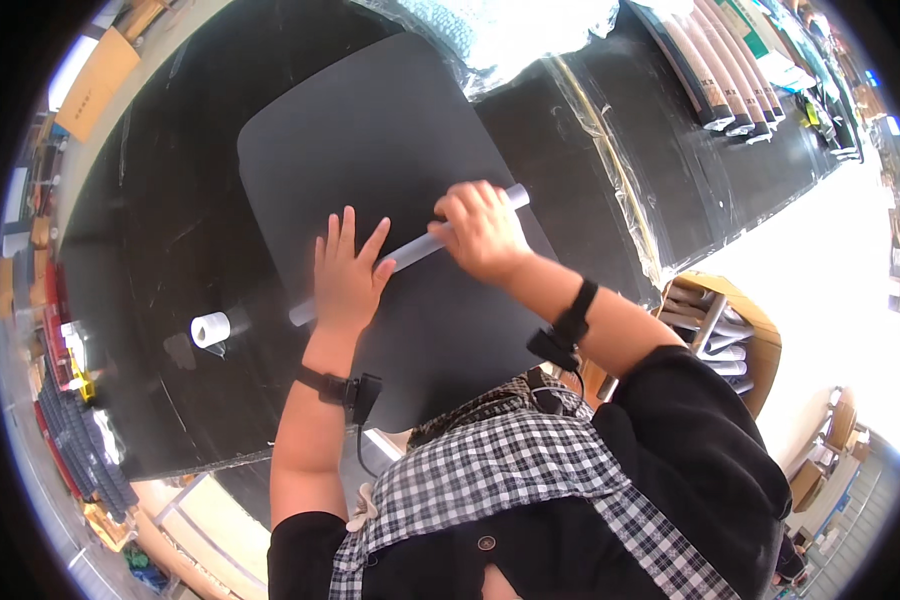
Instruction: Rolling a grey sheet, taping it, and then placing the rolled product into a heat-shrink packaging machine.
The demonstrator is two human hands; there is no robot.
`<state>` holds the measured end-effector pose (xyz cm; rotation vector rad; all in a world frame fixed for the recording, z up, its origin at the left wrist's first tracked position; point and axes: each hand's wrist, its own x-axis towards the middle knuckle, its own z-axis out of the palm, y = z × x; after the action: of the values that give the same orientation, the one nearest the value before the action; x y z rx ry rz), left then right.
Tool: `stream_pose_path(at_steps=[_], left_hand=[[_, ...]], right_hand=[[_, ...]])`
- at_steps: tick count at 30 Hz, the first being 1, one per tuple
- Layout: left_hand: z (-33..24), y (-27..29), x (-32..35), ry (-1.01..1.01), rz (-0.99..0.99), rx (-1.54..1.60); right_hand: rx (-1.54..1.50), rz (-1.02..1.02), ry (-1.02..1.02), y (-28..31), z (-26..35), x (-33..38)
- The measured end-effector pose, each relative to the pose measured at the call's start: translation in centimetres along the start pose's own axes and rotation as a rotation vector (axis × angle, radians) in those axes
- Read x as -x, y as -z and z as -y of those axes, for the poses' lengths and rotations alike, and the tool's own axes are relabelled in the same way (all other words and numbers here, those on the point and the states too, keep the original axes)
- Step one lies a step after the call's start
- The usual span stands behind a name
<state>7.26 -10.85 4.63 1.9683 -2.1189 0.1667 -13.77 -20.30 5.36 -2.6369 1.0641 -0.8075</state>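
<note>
A pale grey tube (417, 249) lies slantwise across a dark grey sheet with rounded corners (365, 125), spread on the black table (175, 235). My left hand (348, 282) rests over the tube's lower left part, its fingers stretched out and apart. Near the upper right end, my right hand (484, 234) curls its fingers over the tube. The end of the tube sticks out past that hand, over the sheet's right edge. My left palm hides part of the tube.
A small white roll (210, 330) stands left of the sheet. Shiny clear plastic wrap (530, 35) covers the far edge. Several wrapped rolls (705, 70) lie at the far right. Below the table's right edge, an open carton (767, 345) holds several tubes.
</note>
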Motion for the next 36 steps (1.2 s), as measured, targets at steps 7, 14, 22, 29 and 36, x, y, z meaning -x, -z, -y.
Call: stream_pose_path(at_steps=[7,14,22,29,36], left_hand=[[0.6,1.7,-0.9,0.060,-0.148,-0.022],[-4.3,1.9,6.4,0.163,0.047,0.120],[0.8,0.2,-0.9,0.133,-0.112,0.077],[0.1,1.9,-3.7,0.197,-0.293,0.186],[0.7,2.2,-0.8,0.172,-0.103,0.128]], right_hand=[[0.098,0.146,0.006,-1.1,1.7,1.1],[0.215,0.272,-0.036,-0.7,1.6,1.0],[0.156,0.158,0.063,-1.9,1.8,-3.3],[0.201,0.157,0.136,-4.4,0.4,-6.1],[0.202,-0.022,0.154,-3.3,1.9,-8.5]])
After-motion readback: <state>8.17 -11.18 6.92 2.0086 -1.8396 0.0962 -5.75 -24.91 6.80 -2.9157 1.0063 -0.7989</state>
